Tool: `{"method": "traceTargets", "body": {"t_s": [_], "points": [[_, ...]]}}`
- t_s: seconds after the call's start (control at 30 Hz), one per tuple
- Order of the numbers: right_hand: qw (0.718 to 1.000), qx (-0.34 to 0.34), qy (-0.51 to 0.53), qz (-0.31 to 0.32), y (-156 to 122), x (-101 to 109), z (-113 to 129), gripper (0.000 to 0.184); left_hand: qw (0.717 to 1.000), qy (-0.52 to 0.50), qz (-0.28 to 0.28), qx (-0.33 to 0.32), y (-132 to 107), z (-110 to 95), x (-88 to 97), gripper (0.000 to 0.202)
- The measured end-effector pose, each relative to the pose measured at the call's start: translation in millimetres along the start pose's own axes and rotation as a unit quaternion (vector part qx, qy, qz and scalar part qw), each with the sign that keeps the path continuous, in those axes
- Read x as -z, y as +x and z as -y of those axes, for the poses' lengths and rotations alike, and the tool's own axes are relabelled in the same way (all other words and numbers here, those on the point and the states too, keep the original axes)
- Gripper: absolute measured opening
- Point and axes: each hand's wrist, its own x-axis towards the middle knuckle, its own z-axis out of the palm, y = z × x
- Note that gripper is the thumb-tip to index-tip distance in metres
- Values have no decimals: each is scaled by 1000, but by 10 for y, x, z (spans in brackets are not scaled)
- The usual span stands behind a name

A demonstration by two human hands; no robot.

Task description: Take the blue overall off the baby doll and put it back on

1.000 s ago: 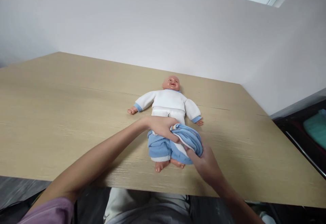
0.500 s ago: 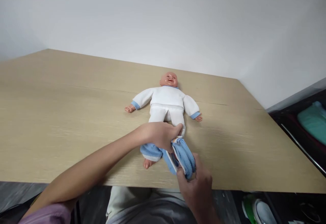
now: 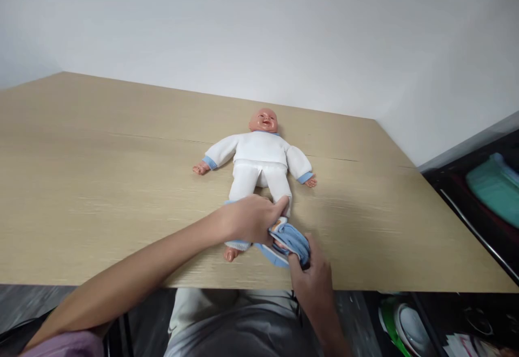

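Observation:
A baby doll (image 3: 259, 161) in a white top with blue cuffs lies on its back on the wooden table (image 3: 101, 184), head towards the wall. Blue trousers (image 3: 288, 240) are bunched down at its ankles near the table's front edge. My left hand (image 3: 249, 222) is closed on the trousers' waistband over the doll's shins. My right hand (image 3: 310, 273) grips the bunched blue cloth from the front. One bare foot (image 3: 229, 254) shows below my left hand; the other foot is hidden.
A white wall runs behind the table. To the right, past the table's edge, a dark shelf holds a teal folded cloth (image 3: 492, 184). Below the front edge are my grey-trousered lap (image 3: 227, 324) and some items on the floor at the right.
Both hands have drawn the blue trousers down the doll's legs, from the hips to the ankles. More of the white legs now show. The view has tilted a little.

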Motion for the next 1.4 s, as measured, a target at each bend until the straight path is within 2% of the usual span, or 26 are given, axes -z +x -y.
{"method": "traceTargets", "body": {"t_s": [0.1,0.23,0.37,0.47,0.57,0.63,0.77,0.83,0.87,0.97,1.03,1.07,1.13,1.23,1.4], "points": [[992,-49,97,62,89,5,-12,27,995,-85,-40,-22,-57,115,-47,56],[962,-105,223,114,176,-22,-9,27,973,-217,-83,-3,-178,180,-89,66],[948,-131,273,97,216,-61,16,31,944,-317,-94,-6,-292,160,-91,58],[943,-101,306,80,287,-60,40,39,929,-353,-111,-23,-337,149,-104,55],[938,-57,333,82,405,-25,47,46,922,-355,-146,-42,-346,166,-144,53],[940,-41,327,91,490,12,29,45,918,-353,-169,-63,-344,190,-169,50],[953,-8,269,137,672,127,-25,27,927,-301,-205,-94,-340,266,-175,32],[959,37,221,172,789,221,-28,15,934,-262,-217,-106,-345,310,-166,22],[958,64,199,198,855,276,-19,11,936,-250,-222,-114,-354,334,-161,25],[926,109,192,307,1081,436,21,18,939,-232,-225,-116,-415,415,-147,49],[896,104,223,370,1241,497,32,28,946,-217,-218,-104,-478,485,-135,62],[886,99,234,388,1320,505,28,32,950,-208,-213,-98,-508,524,-127,63],[881,95,239,397,1476,473,10,37,956,-194,-201,-84,-550,609,-114,54],[896,85,246,360,1693,336,-10,43,951,-219,-206,-65,-533,743,-113,39],[893,34,293,340,1943,-1,-16,49,902,-294,-314,-25,-369,955,-192,31]]}}
